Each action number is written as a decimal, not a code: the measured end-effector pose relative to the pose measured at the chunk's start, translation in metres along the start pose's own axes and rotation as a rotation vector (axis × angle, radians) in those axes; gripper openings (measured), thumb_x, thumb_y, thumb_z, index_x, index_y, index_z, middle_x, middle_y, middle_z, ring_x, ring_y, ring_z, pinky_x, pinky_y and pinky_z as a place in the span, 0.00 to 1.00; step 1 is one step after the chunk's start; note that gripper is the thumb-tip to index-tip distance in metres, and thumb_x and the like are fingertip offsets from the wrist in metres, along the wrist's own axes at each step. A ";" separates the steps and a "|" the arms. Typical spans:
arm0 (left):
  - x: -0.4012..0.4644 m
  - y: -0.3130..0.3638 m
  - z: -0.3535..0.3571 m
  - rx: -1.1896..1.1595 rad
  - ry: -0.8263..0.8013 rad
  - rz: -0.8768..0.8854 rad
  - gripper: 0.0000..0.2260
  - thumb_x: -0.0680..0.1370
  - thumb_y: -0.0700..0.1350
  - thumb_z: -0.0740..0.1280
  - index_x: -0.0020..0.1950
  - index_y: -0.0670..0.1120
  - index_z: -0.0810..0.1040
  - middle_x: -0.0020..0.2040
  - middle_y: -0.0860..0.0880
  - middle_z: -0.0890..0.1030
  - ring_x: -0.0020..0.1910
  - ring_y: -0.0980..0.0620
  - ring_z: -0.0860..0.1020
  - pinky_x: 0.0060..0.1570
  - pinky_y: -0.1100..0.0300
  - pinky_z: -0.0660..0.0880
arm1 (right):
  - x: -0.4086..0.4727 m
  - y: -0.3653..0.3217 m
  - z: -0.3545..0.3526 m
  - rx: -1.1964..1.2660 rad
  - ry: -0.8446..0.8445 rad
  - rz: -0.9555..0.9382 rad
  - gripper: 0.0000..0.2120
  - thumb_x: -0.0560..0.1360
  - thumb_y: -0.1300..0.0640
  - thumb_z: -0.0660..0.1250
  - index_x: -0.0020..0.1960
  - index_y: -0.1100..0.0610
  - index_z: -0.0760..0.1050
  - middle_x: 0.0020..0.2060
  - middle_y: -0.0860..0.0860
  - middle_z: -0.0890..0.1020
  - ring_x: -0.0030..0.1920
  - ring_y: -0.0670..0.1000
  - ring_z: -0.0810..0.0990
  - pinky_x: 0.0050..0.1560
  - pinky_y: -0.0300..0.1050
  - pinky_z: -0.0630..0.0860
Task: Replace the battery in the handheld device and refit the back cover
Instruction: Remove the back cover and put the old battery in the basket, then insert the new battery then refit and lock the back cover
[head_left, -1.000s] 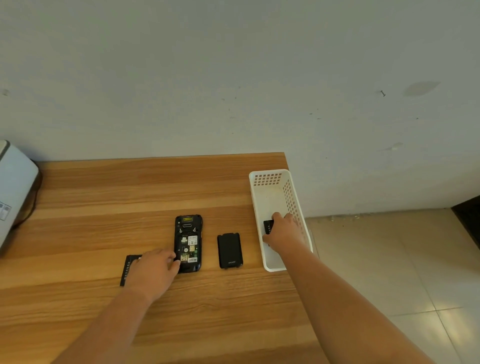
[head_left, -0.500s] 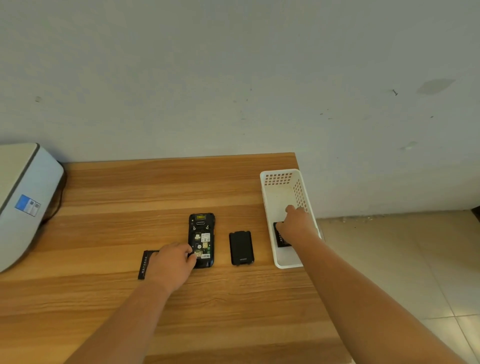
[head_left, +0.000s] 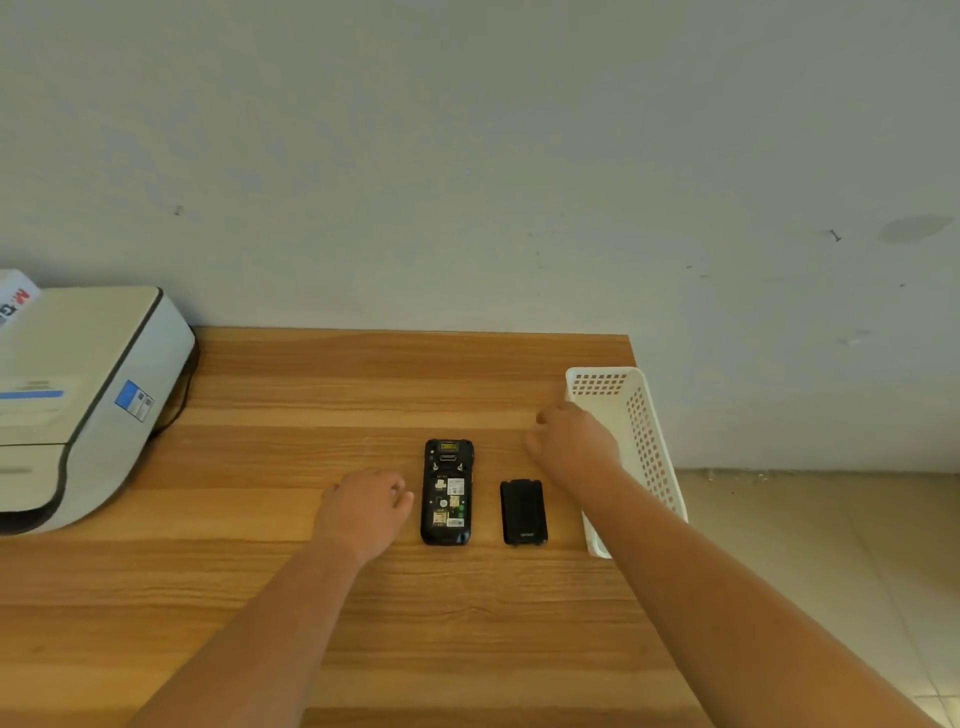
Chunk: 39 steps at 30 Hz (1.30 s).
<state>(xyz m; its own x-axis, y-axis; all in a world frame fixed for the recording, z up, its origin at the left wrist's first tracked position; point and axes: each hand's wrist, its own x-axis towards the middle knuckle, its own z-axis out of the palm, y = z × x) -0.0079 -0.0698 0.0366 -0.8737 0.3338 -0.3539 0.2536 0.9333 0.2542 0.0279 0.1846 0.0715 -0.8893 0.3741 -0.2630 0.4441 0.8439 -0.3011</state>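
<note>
White plastic basket (head_left: 652, 436) at the counter's (head_left: 363, 395) right edge no longer held the right hand (head_left: 574, 441), which had lifted out toward the open-backed handheld device (head_left: 448, 493); whether its curled fingers (head_left: 543, 418) carried the new battery could not be told. Left hand (head_left: 369, 506) had shifted beside the device, fingers loosely bent, now hiding the flat black piece; back cover (head_left: 523, 512) lay just right of the device.

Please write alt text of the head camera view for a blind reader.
A handheld device lies open, battery bay empty, on a wooden table, its back cover beside it. The left hand rests beside the device; the right hand is at a white basket.
</note>
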 end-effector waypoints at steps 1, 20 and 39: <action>0.000 -0.004 -0.001 0.003 0.003 -0.004 0.11 0.81 0.55 0.57 0.57 0.54 0.77 0.52 0.55 0.78 0.54 0.54 0.74 0.60 0.53 0.70 | -0.002 -0.006 0.005 -0.055 -0.025 -0.042 0.12 0.78 0.51 0.60 0.56 0.57 0.74 0.54 0.56 0.78 0.52 0.58 0.77 0.49 0.53 0.76; -0.001 -0.058 0.001 0.033 -0.072 -0.026 0.12 0.81 0.55 0.57 0.54 0.51 0.76 0.54 0.52 0.79 0.55 0.51 0.75 0.59 0.51 0.69 | -0.022 -0.049 0.079 -0.299 -0.181 -0.163 0.20 0.76 0.40 0.56 0.54 0.53 0.75 0.47 0.51 0.78 0.46 0.53 0.78 0.43 0.48 0.70; 0.018 -0.093 0.015 0.198 -0.244 0.171 0.33 0.74 0.58 0.69 0.76 0.52 0.62 0.75 0.52 0.63 0.73 0.49 0.61 0.72 0.49 0.60 | -0.032 -0.030 0.082 -0.290 -0.148 -0.118 0.21 0.77 0.40 0.56 0.59 0.52 0.75 0.52 0.50 0.79 0.52 0.52 0.78 0.53 0.50 0.73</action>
<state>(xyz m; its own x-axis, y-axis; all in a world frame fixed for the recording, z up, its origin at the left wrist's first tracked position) -0.0408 -0.1490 -0.0070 -0.6930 0.4867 -0.5318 0.4837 0.8609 0.1576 0.0521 0.1157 0.0136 -0.8978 0.2254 -0.3783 0.2704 0.9602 -0.0695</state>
